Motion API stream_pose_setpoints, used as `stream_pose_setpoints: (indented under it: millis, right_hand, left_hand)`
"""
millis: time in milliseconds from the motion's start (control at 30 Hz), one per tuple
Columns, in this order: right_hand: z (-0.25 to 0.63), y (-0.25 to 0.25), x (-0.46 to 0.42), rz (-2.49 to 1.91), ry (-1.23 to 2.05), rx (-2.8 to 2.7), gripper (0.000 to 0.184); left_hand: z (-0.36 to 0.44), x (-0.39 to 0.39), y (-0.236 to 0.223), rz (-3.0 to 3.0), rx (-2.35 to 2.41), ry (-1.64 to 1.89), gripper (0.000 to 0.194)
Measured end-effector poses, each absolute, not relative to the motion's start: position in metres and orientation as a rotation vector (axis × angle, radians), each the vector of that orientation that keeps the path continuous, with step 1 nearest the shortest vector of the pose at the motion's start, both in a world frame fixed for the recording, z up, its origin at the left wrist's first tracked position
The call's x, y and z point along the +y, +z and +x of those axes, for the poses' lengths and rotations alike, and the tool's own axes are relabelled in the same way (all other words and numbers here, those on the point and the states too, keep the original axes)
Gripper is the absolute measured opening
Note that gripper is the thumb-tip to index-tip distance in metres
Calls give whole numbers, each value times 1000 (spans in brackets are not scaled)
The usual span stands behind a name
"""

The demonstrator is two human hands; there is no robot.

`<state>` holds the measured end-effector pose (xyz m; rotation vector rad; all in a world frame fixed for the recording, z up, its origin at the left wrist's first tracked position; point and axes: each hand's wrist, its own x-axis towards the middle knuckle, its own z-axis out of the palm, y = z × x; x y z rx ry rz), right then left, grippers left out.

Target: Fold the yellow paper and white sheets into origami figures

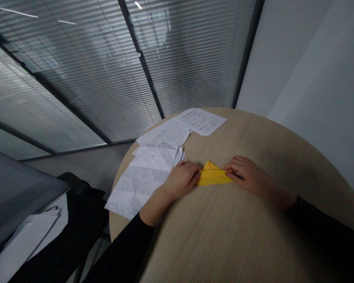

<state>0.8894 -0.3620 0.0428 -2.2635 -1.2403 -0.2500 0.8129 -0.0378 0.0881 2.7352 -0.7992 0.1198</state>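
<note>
The left hand (181, 180) and right hand (249, 177) seem to pinch a folded yellow paper triangle (214, 176); a slip could spring its layers open.

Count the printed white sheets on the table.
2. One printed white sheet lies at the far edge of the round wooden table, the other just left of it; more could be hidden beneath.

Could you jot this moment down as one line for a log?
Left hand: touching folded yellow paper | Right hand: touching its other end | nearby: creased white paper, printed sheets
</note>
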Motion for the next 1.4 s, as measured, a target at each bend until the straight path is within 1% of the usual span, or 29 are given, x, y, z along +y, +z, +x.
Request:
stream_pose_setpoints:
  millis: [67, 167, 333, 467, 600, 700, 867, 1067, 1233, 1400]
  right_hand:
    - [889, 43, -362, -2256, -273, -1222, 1]
    - [887, 44, -361, -2219, -295, -1210, 4]
    - [883, 46, -358, -2162, -289, -1226, 9]
    - [881, 46, -357, -2152, -299, -1190, 10]
    - [880, 45, -357, -2157, -298, -1170, 8]
    - [880, 46, -356, -2172, -303, -1199, 15]
    - [879, 49, -354, -2178, -316, -1319, 13]
    - [876, 52, -348, -2161, -272, -1311, 16]
    - [876, 48, -344, -2174, -232, -1276, 16]
    - [879, 42, -345, -2197, -245, -1247, 13]
  left_hand:
    - [812, -38, 89, 2755, -815, 132, 21]
    - [812, -39, 90, 2777, -823, 171, 20]
    - [812, -41, 91, 2716, -802, 191, 10]
    - [812, -41, 89, 2678, -747, 205, 15]
    - [812, -42, 89, 2660, -750, 204, 10]
    - [812, -42, 91, 2635, -827, 196, 10]
    - [811, -47, 90, 2565, -970, 168, 22]
    - [813, -57, 83, 2570, -882, 191, 20]
    - [814, -60, 80, 2620, -797, 189, 21]
    - [814, -62, 80, 2630, -769, 175, 15]
